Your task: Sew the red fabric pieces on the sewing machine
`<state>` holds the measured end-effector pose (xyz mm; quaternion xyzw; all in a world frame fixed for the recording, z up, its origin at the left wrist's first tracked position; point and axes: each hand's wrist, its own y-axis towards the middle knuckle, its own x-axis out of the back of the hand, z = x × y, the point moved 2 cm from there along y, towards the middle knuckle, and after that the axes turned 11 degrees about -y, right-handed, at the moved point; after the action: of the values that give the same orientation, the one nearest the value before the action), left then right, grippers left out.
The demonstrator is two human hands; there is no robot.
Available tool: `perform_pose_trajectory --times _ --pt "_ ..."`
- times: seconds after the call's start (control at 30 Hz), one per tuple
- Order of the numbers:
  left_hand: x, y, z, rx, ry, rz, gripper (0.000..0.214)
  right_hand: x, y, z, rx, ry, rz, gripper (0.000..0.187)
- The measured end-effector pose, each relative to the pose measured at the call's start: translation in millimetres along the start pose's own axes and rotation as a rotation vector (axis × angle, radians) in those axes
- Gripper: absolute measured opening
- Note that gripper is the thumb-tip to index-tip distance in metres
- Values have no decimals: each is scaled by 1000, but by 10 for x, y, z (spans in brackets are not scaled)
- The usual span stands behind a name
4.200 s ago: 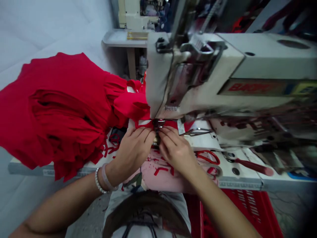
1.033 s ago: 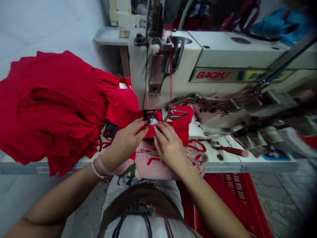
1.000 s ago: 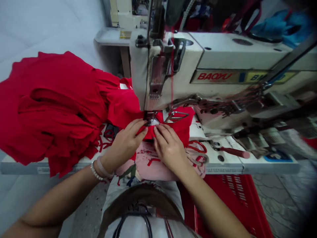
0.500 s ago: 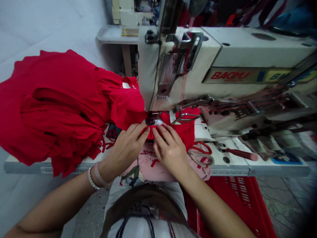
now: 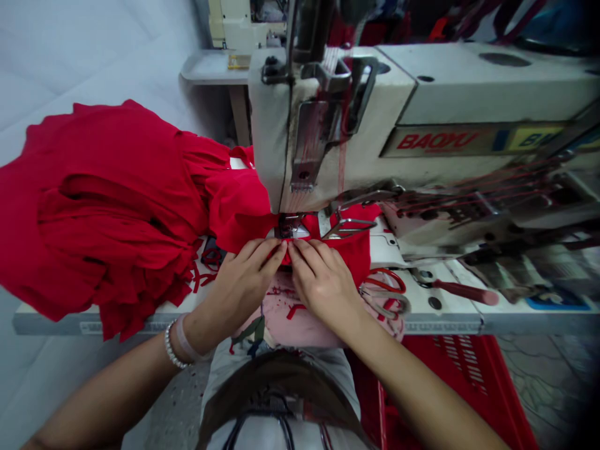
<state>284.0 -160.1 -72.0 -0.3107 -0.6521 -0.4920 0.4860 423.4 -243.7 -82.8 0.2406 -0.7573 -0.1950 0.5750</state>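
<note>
In the head view, a piece of red fabric (image 5: 355, 253) lies under the presser foot (image 5: 288, 226) of a white sewing machine (image 5: 328, 162). My left hand (image 5: 246, 275) pinches the fabric's near edge just in front of the foot. Close beside it, my right hand (image 5: 323, 281) grips the same edge, thumbs and fingertips almost meeting. Red threads run down the machine head to the needle area. Part of the held edge is hidden beneath my fingers.
A large heap of red garments (image 5: 117, 212) covers the table's left side. Scissors (image 5: 387, 290) and a red-handled screwdriver (image 5: 464, 292) lie on the right. Pink cloth (image 5: 304, 325) with red scraps hangs at the front edge. A red plastic basket (image 5: 504, 387) stands below.
The camera view has shifted slightly. Both hands stay at the presser foot, and their fingertips have come a little closer together on the red fabric.
</note>
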Motion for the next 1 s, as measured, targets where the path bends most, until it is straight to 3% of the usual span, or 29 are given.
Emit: perform_pose_trajectory --times 0.6,0.83,1.0 --pt "18 105 61 -11 -33 -24 35 -147 80 -100 -76 177 20 33" --pt "-5 90 122 -69 -207 -32 34 -149 52 -119 -151 443 -29 24" --pt "2 127 156 -93 -185 -85 34 -175 84 -117 -177 417 21 28"
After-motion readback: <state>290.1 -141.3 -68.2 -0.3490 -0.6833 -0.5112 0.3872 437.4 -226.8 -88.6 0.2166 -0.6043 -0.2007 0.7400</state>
